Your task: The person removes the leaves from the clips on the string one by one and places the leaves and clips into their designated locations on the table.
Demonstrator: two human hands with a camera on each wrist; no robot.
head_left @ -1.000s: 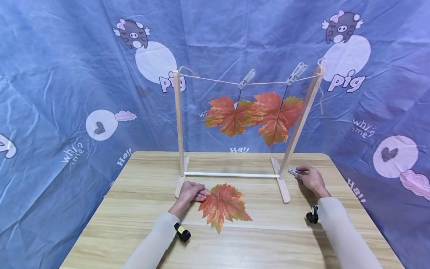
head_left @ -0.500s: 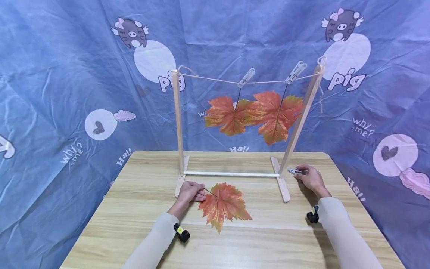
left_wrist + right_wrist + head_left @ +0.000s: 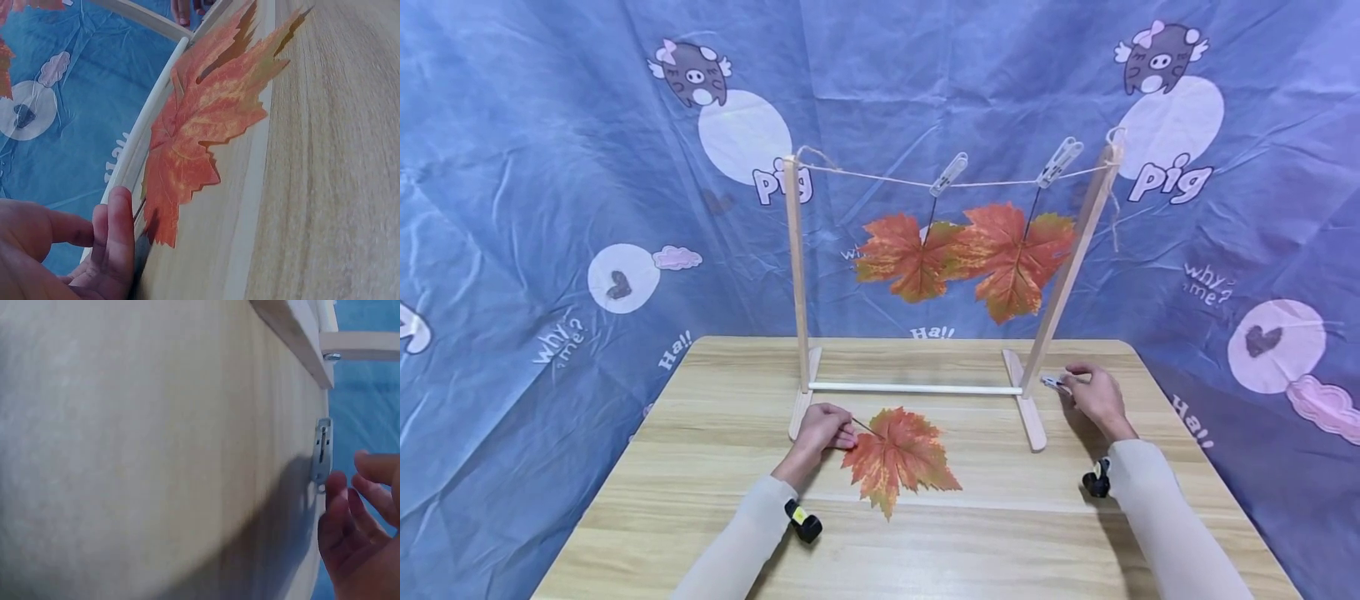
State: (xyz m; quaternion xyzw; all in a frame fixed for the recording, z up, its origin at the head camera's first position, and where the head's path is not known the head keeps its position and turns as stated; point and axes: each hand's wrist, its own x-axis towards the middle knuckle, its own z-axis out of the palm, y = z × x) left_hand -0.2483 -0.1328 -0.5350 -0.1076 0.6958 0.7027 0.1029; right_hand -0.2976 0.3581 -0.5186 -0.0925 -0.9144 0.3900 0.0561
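An orange-red artificial maple leaf (image 3: pixel 898 454) lies on the wooden table, low in front of the rack. My left hand (image 3: pixel 826 427) pinches its thin dark stem at the left; fingers partly hide the stem end in the left wrist view. A pale clothespin (image 3: pixel 322 450) is beside the rack's right foot. My right hand (image 3: pixel 1097 400) has curled fingers at the clothespin's near end. In the right wrist view a fingertip touches it while another finger stands apart, so a firm grip cannot be confirmed.
The wooden rack (image 3: pixel 797 275) carries a string between its posts. Two clothespins (image 3: pixel 949 175) on it hold two hanging maple leaves (image 3: pixel 913 258), which overlap. A white crossbar (image 3: pixel 917 389) joins the feet. Blue printed fabric (image 3: pixel 550 167) surrounds the table.
The clothespin at my right hand has turned slightly, and the right fingers have shifted and spread a little. My left hand and its leaf stay nearly still.
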